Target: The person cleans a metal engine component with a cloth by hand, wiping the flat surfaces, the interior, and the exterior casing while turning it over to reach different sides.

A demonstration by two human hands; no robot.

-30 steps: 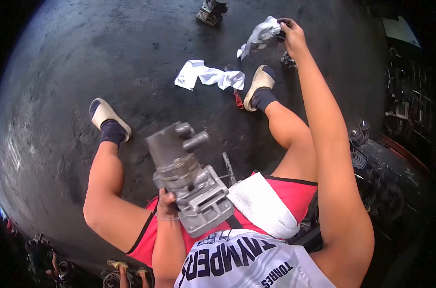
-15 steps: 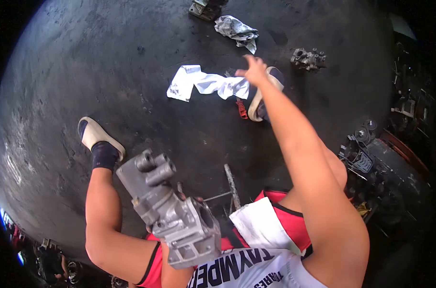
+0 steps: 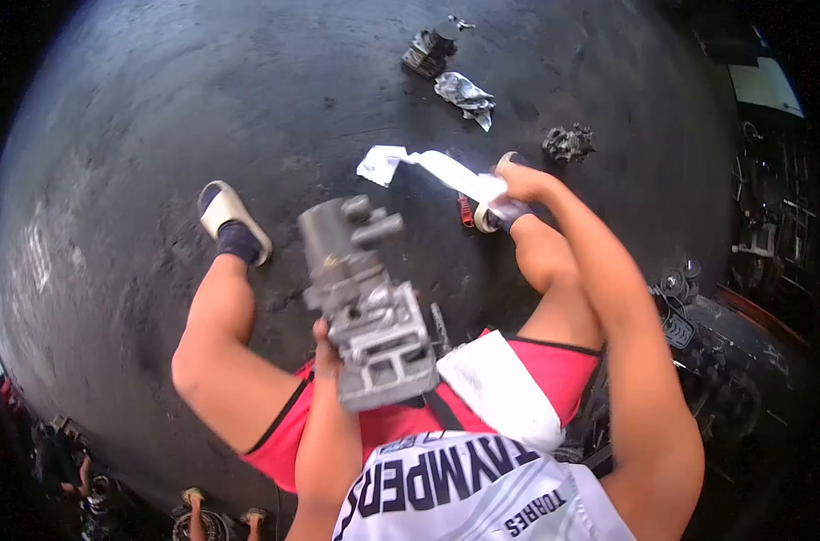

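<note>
My left hand point(image 3: 324, 347) is wrapped round a grey cast-metal housing point(image 3: 383, 338), held tilted above my lap. Two short round pipes stick out near its upper end, and a ribbed flange faces me at the lower end. Most of the left fingers are hidden behind it. Out by my right foot, my right hand point(image 3: 523, 185) is closed on one end of a long white cloth point(image 3: 446, 169). The cloth's far end trails across the dark floor. Near that hand lies a red-handled tool point(image 3: 465, 211).
Another white cloth point(image 3: 500, 392) lies over my right thigh. Ahead on the floor are a stained rag point(image 3: 466, 97), a metal assembly point(image 3: 428, 52) and a smaller metal part point(image 3: 568, 142). Dark machine parts point(image 3: 676, 320) crowd the right side. Other people point(image 3: 81, 478) are at lower left.
My right hand was open above the cloth and has closed on its near end, pulling it rightward. The housing has risen and turned more upright in my left hand. The view has shifted.
</note>
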